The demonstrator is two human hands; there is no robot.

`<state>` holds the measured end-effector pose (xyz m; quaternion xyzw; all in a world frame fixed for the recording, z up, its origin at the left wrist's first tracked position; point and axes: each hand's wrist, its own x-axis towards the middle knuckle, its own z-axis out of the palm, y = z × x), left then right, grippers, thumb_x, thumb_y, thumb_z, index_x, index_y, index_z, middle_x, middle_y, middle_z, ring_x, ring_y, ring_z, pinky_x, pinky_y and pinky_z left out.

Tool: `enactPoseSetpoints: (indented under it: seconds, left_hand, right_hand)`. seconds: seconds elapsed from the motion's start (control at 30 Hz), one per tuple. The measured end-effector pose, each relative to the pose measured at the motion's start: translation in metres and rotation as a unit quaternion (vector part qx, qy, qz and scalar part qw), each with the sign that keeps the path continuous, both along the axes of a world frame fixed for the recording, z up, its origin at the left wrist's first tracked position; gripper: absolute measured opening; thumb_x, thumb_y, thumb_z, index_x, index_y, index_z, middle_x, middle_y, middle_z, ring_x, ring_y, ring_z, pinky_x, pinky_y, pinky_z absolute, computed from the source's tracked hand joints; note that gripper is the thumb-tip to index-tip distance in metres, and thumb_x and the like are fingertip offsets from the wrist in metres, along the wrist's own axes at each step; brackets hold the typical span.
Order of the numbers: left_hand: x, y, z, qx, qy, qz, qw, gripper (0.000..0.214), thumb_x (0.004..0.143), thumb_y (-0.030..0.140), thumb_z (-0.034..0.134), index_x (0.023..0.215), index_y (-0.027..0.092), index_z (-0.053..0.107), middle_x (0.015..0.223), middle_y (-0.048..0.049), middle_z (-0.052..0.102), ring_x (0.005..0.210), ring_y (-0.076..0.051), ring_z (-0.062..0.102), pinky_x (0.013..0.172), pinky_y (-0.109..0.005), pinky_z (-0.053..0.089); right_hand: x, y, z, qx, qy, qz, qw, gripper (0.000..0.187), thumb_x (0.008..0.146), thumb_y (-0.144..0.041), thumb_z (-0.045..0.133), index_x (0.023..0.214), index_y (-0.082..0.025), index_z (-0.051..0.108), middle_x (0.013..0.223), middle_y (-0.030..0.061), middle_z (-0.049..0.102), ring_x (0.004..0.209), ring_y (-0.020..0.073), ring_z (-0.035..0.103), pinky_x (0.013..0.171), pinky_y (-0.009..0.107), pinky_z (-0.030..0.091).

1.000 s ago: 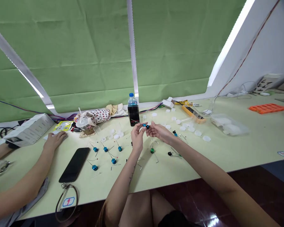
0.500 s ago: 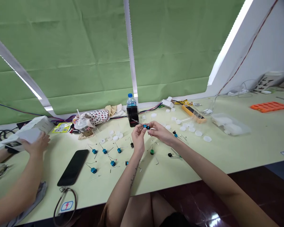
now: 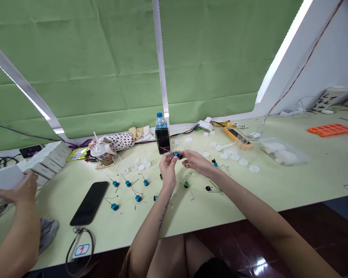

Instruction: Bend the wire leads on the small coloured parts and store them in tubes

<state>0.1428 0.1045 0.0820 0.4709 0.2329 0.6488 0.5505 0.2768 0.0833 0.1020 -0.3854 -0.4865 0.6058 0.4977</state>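
My left hand (image 3: 168, 170) grips a small blue-and-black metal part (image 3: 177, 155) between thumb and fingers, with a thin rod pointing up and left from it. At the part's black right end is my right hand (image 3: 200, 163), its thumb and fingers curved and apart; whether a fingertip touches the part is unclear. Below the hands lie similar pieces with bent wires: a green one (image 3: 186, 184), a black one (image 3: 208, 188) and several blue ones (image 3: 138, 198). Small L-shaped keys (image 3: 140, 205) lie among them.
White round caps (image 3: 234, 157), a yellow multimeter (image 3: 237, 138) and a plastic bag (image 3: 284, 151) lie right. A bottle (image 3: 161, 122) and dark phone-like object (image 3: 163, 139) stand behind. Left are a phone (image 3: 89, 203), white boxes (image 3: 50, 156) and another person's hand (image 3: 24, 189).
My right hand's fingers have loosened and spread at the part's end, while my left hand still grips it. The other person's hand has moved left with a white box.
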Motion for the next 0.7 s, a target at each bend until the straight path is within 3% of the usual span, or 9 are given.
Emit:
enactPoseSetpoints:
  seconds: [0.1,0.17,0.23,0.3,0.43,0.5,0.6,0.7]
  left_hand:
    - [0.0005,-0.0014,-0.0002,0.004,-0.001,0.000,1.000,0.018,0.075,0.027,0.066,0.089,0.018,0.059,0.098,-0.0066,0.068,0.095,-0.019,0.062,0.089,-0.033,0.044]
    - [0.0000,-0.0025,0.0003,0.007,-0.001,0.003,1.000,0.017,0.076,0.026,0.066,0.089,0.019,0.059,0.098,-0.0063,0.068,0.095,-0.018,0.062,0.089,-0.033,0.044]
    - [-0.0009,-0.0029,0.0008,0.004,0.000,0.007,1.000,0.016,0.076,0.027,0.065,0.089,0.019,0.059,0.097,-0.0060,0.067,0.095,-0.018,0.062,0.089,-0.033,0.044]
    - [-0.0015,-0.0030,0.0011,0.000,0.001,0.006,1.000,0.016,0.076,0.027,0.065,0.089,0.019,0.060,0.097,-0.0061,0.068,0.095,-0.019,0.062,0.089,-0.033,0.044]
    - [-0.0018,-0.0029,0.0007,0.003,0.000,0.002,1.000,0.018,0.075,0.028,0.066,0.089,0.019,0.060,0.097,-0.0064,0.068,0.096,-0.019,0.062,0.090,-0.033,0.043]
    - [-0.0025,-0.0026,0.0001,0.003,-0.002,0.003,1.000,0.018,0.075,0.028,0.066,0.089,0.019,0.060,0.098,-0.0061,0.068,0.096,-0.019,0.062,0.090,-0.034,0.043]
    - [-0.0033,-0.0021,-0.0008,0.002,-0.006,0.004,1.000,0.017,0.075,0.027,0.066,0.089,0.019,0.060,0.098,-0.0061,0.068,0.096,-0.019,0.062,0.090,-0.034,0.044]
    - [-0.0028,-0.0024,-0.0011,0.002,-0.004,0.005,1.000,0.017,0.076,0.027,0.066,0.090,0.019,0.060,0.098,-0.0065,0.068,0.096,-0.019,0.062,0.089,-0.033,0.044]
  right_hand:
    - [-0.0031,-0.0016,0.0012,-0.014,-0.006,0.032,0.999,0.036,0.080,-0.052,0.056,0.082,-0.016,0.057,0.080,0.0040,0.057,0.062,0.0095,0.048,0.059,0.024,0.040]
    - [-0.0042,-0.0038,0.0031,0.022,0.001,0.006,1.000,0.031,0.072,-0.042,0.069,0.089,-0.020,0.055,0.090,0.0023,0.057,0.069,0.0094,0.051,0.065,0.023,0.042]
    - [-0.0039,-0.0056,0.0053,0.038,0.010,-0.019,0.999,0.043,0.065,-0.034,0.077,0.099,-0.025,0.053,0.104,0.0013,0.055,0.078,0.0098,0.053,0.071,0.024,0.044]
    - [-0.0033,-0.0062,0.0067,0.006,0.012,-0.009,1.000,0.041,0.070,-0.043,0.071,0.101,-0.024,0.053,0.104,0.0038,0.056,0.077,0.0110,0.055,0.069,0.025,0.045]
    - [-0.0057,-0.0060,0.0054,-0.046,-0.009,0.038,0.998,0.044,0.080,-0.058,0.051,0.082,-0.015,0.057,0.078,0.0060,0.058,0.059,0.0098,0.050,0.056,0.024,0.042]
    - [-0.0071,-0.0064,0.0036,-0.011,-0.002,0.014,1.000,0.034,0.075,-0.049,0.064,0.087,-0.018,0.056,0.087,0.0034,0.058,0.064,0.0090,0.050,0.059,0.023,0.042]
    - [-0.0063,-0.0058,0.0008,0.006,0.017,-0.026,0.999,0.044,0.066,-0.037,0.076,0.101,-0.027,0.052,0.105,0.0005,0.054,0.076,0.0091,0.054,0.066,0.023,0.045]
    - [-0.0048,-0.0040,-0.0011,-0.056,0.020,0.006,0.998,0.037,0.077,-0.051,0.061,0.094,-0.019,0.056,0.092,0.0051,0.058,0.066,0.0098,0.053,0.060,0.024,0.044]
